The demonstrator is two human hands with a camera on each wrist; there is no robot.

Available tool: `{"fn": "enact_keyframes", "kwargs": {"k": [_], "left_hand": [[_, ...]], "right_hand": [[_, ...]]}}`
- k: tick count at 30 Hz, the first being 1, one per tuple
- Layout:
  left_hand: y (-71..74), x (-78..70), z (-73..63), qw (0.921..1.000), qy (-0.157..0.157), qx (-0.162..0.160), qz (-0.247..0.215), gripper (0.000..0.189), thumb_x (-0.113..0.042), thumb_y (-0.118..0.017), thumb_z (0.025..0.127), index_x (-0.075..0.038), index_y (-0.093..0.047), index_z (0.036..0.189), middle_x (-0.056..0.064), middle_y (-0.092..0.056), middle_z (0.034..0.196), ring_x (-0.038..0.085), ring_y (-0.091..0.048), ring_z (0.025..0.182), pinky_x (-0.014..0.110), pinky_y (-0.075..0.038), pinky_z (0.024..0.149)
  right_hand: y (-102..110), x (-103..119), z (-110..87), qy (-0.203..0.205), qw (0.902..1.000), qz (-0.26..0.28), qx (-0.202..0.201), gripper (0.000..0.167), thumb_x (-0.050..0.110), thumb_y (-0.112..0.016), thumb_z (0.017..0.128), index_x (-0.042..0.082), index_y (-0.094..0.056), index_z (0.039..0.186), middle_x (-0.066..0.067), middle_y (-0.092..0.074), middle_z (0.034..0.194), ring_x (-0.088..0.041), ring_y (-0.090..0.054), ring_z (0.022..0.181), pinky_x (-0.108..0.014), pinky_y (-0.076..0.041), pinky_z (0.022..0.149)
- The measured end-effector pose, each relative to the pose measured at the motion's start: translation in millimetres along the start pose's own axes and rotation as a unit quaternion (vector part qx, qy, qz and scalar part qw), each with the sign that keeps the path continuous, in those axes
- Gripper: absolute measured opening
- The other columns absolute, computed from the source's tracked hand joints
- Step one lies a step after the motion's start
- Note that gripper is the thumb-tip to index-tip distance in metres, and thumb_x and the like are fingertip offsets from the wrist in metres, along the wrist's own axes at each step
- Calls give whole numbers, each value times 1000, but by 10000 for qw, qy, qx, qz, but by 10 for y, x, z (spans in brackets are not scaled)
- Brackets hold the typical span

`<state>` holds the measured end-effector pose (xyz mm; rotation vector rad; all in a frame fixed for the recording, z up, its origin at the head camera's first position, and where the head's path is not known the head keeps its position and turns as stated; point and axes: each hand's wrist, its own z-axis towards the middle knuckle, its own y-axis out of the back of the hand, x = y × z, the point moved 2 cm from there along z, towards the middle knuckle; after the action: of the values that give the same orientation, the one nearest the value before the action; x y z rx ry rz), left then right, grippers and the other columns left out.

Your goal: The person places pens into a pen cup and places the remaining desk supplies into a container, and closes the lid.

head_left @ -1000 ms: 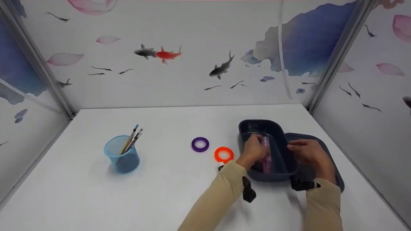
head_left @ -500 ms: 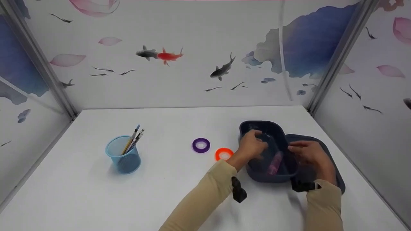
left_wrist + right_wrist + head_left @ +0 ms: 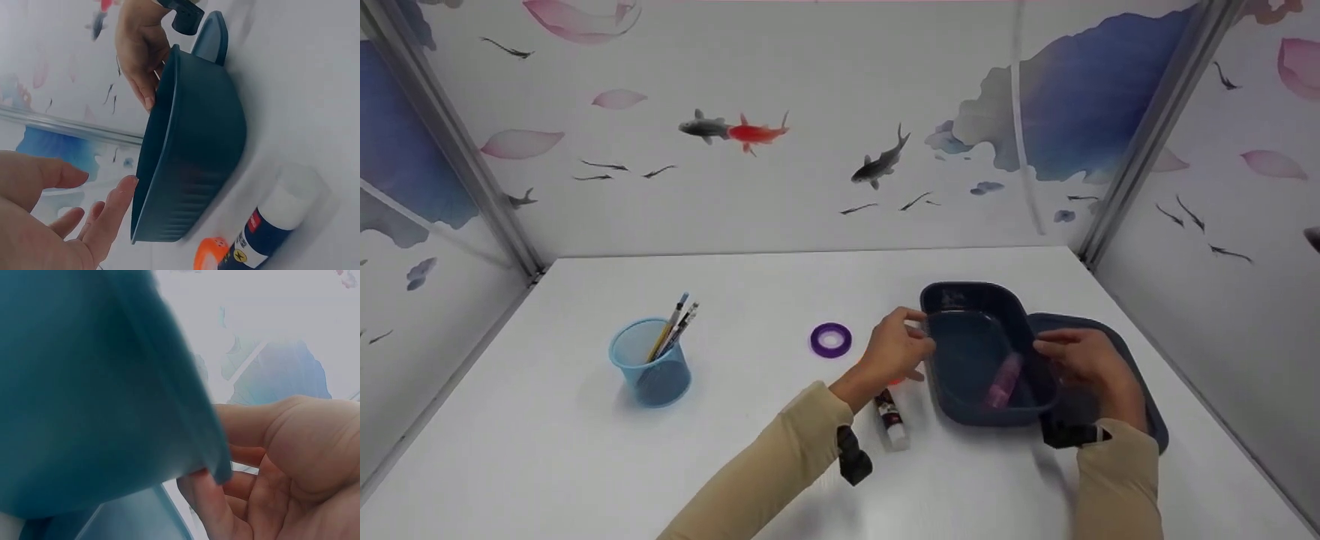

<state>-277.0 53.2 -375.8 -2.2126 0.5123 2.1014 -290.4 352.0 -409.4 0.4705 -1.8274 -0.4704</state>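
Observation:
My left hand [image 3: 889, 351] is beside the left rim of a dark blue plastic bin [image 3: 960, 415], fingers loosely spread and nothing in them. In the left wrist view, one fingertip comes close to the rim; contact is unclear. A pink translucent cylinder [image 3: 1003, 381] lies tilted inside the bin, near its front right. My right hand [image 3: 1091, 367] pinches the right rim, and the right wrist view shows thumb and fingers [image 3: 211, 500] on either side of it. Below my left hand lies a glue stick [image 3: 264, 230] with a white cap. An orange ring [image 3: 211, 250] is mostly hidden behind that hand.
A purple ring [image 3: 831, 340] lies left of the bin. Further left stands a light blue mesh cup [image 3: 652, 382] with several pens and pencils. Under my right hand, a dark blue lid [image 3: 1117, 337] lies flat. Printed walls [image 3: 810, 195] enclose the white table.
My left hand let go of the pink cylinder, which now lies in the bin, and moved left out over the rim. The glue stick came into view. My right hand stayed at the rim.

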Motion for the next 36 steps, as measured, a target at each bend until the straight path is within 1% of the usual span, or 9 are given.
{"fn": "enact_keyframes", "kwargs": {"k": [2,5,9,15,17,21,27,30,36], "left_hand": [[53,51,-25,10000,23,-3,-14,45,-3,-62,91,-6,-53,135,17,-65,120,31,-70,100,39,-64,66],[103,124,-67,9999,67,-98,-18,44,-5,-65,90,-6,-54,133,14,-67,116,25,-71,94,37,-64,63],[156,221,-119,9995,104,-268,-140,42,-5,-66,89,-6,-57,130,13,-69,110,20,-70,86,36,-63,62],[248,390,-173,9969,276,-540,-498,41,-9,-68,89,-5,-60,129,13,-68,107,31,-72,98,36,-63,63],[278,434,-195,9951,376,-644,-643,40,-11,-69,89,-5,-61,128,13,-67,106,31,-72,97,35,-63,65],[324,497,-243,9921,494,-852,-779,39,-12,-70,90,-4,-61,126,12,-65,105,28,-71,92,32,-63,67],[350,652,-286,9888,516,-1283,-555,41,-13,-71,91,-3,-59,128,16,-65,113,23,-69,90,29,-62,66],[360,741,-303,9855,514,-1545,-486,43,-12,-75,88,-1,-59,126,19,-63,117,21,-70,88,29,-62,62],[387,849,-329,9839,704,-1559,-524,52,-13,-80,82,-2,-57,128,19,-59,119,23,-70,91,32,-62,60]], "right_hand": [[-5,-2,11,0,10000,5,-16,59,33,-62,99,0,-48,146,2,-67,106,-11,-60,86,-27,-55,72],[-11,3,8,-13,10000,-20,-39,59,33,-62,99,0,-48,146,5,-65,99,-10,-58,81,-27,-54,69],[-13,14,8,-8,10000,-88,-9,59,34,-62,99,1,-48,146,-2,-67,110,-10,-60,86,-26,-55,72],[-19,12,16,-15,9999,-157,-13,60,36,-62,99,2,-48,146,-17,-62,132,-14,-62,95,-27,-56,76],[-19,2,16,23,9998,-204,8,60,37,-61,99,2,-48,147,-20,-59,137,-13,-62,97,-27,-56,78],[-8,-17,6,58,9998,-194,15,61,37,-61,99,1,-48,147,-21,-59,137,-13,-63,97,-28,-56,78],[-3,-36,-9,31,9996,-278,43,61,37,-59,101,-1,-46,147,-26,-52,143,-20,-63,108,-28,-57,80],[-9,-28,-9,68,9996,-249,63,62,37,-59,101,-1,-45,148,-27,-50,145,-19,-63,107,-28,-57,79],[-19,-15,-1,99,9997,-196,133,62,36,-58,101,0,-43,149,-28,-47,148,-13,-64,102,-29,-57,80]]}}
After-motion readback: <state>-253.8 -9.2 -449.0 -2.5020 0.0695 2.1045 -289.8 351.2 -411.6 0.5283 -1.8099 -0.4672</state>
